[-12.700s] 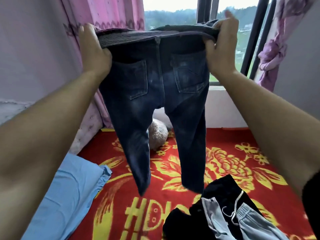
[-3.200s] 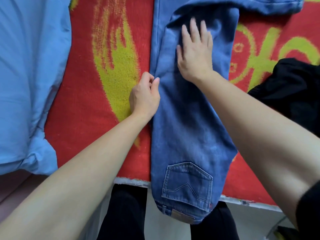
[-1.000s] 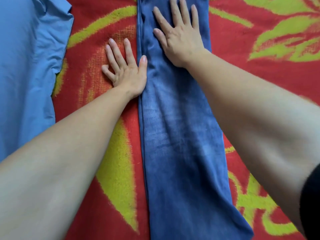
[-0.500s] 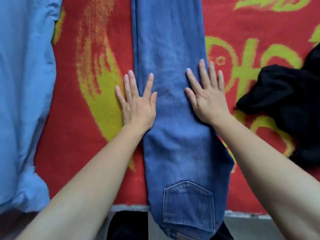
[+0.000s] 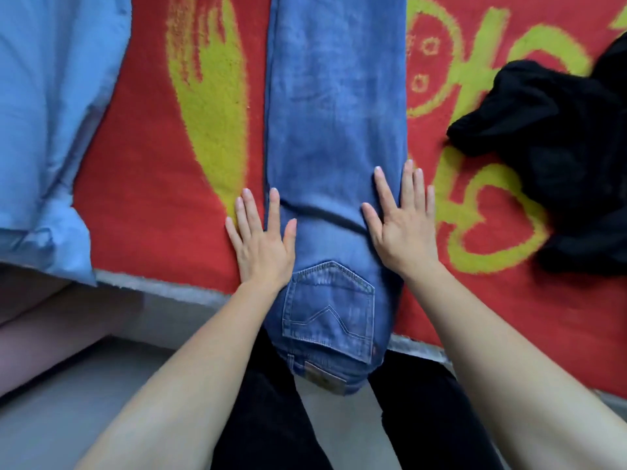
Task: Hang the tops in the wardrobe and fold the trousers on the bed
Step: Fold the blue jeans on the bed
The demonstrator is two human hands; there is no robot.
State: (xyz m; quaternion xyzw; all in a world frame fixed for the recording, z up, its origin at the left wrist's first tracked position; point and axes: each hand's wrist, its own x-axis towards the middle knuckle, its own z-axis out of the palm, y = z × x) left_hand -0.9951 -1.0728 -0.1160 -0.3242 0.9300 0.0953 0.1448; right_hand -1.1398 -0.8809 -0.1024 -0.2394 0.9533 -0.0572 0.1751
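A red blanket (image 5: 142, 184) with big yellow figures covers the bed, and its pale hem runs along the near edge above a grey floor.

On it lie the jeans (image 5: 336, 113), folded lengthwise with one leg on the other. They form a long blue strip running away from the person, and the waist end hangs over the bed edge against the person's dark-clad legs. The left hand (image 5: 263, 245) lies flat with fingers spread, its thumb and forefinger on the denim's left edge and the rest on the blanket. The right hand (image 5: 403, 232) lies flat too, fingers close together, along the right edge. Neither hand grips anything; both press down just above the back pocket (image 5: 329, 313).

The denim looks thick and fairly heavy. It is likely stiff enough to keep a crease but bulky at the seams and waistband, and it should not slip on the fuzzy blanket. For the cross fold, the hem end or the waistband looks the best place to take hold, one hand at each corner.

A tan patch (image 5: 324, 376) sits at the waistband, but its print is too blurred to read. The pocket carries a stitched chevron. The yellow figures may be lettering — none of it is legible here.

Light blue bedding (image 5: 44, 113) lies well to the left, and a crumpled black garment (image 5: 559, 147) sits apart on the right.
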